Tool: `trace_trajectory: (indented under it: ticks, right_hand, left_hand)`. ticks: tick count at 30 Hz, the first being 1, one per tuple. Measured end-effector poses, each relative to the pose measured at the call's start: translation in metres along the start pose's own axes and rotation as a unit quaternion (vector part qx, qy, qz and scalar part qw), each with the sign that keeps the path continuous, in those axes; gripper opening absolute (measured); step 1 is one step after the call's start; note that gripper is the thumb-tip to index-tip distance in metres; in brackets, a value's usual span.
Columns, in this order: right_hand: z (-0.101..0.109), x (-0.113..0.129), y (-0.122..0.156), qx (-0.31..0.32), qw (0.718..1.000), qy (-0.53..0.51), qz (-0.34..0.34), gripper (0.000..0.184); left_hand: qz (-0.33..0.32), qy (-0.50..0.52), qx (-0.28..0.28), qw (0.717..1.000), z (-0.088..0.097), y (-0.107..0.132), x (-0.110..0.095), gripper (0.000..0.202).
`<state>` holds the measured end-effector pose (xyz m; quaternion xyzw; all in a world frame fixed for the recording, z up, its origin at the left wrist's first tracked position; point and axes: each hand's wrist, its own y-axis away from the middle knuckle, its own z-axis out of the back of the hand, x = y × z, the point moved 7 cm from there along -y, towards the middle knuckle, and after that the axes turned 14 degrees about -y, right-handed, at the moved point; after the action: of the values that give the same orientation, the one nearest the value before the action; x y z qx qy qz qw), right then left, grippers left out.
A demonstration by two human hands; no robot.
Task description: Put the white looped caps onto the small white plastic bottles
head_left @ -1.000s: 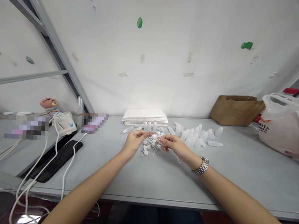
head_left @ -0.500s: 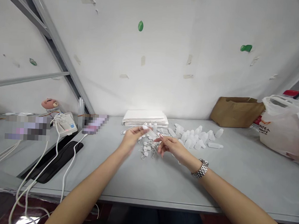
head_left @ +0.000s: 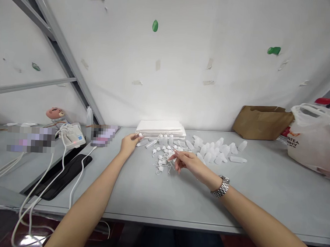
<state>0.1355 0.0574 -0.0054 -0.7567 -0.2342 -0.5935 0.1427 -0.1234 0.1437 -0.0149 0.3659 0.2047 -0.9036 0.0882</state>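
My left hand (head_left: 129, 144) is closed at the left end of a short row of upright bottles. Its fingertips pinch a small plastic bottle by its white cap (head_left: 140, 134); the bottle's body is mostly hidden. My right hand (head_left: 186, 162) hovers over a loose pile of white caps with ring straps (head_left: 160, 163), index finger stretched out and the other fingers loosely curled. Nothing clear shows in it. Several capped bottles (head_left: 165, 139) stand in the row, and a translucent bottle (head_left: 151, 144) lies before it. Right of the pile lie many frosted bottles (head_left: 213, 152).
Behind the bottles lies a stack of white sheets or flat boxes (head_left: 160, 127). An open brown paper bag (head_left: 261, 123) and a white plastic bag (head_left: 313, 142) sit at right. A black tray-like pad (head_left: 65, 179), white cables (head_left: 77, 181) and a phone-like device (head_left: 105, 135) are at left.
My left hand has moved left and away from my right hand, carrying the capped bottle from above the pile to the row's left end. My right hand has barely shifted.
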Motion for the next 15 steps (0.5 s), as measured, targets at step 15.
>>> trace_trajectory:
  ticks: [15]
  right_hand:
    - [0.055,0.067,0.029,-0.292,0.748,0.592,0.06,0.02]
  left_hand:
    - [-0.232,-0.086,-0.048,0.968,0.02,0.049,-0.087,0.032]
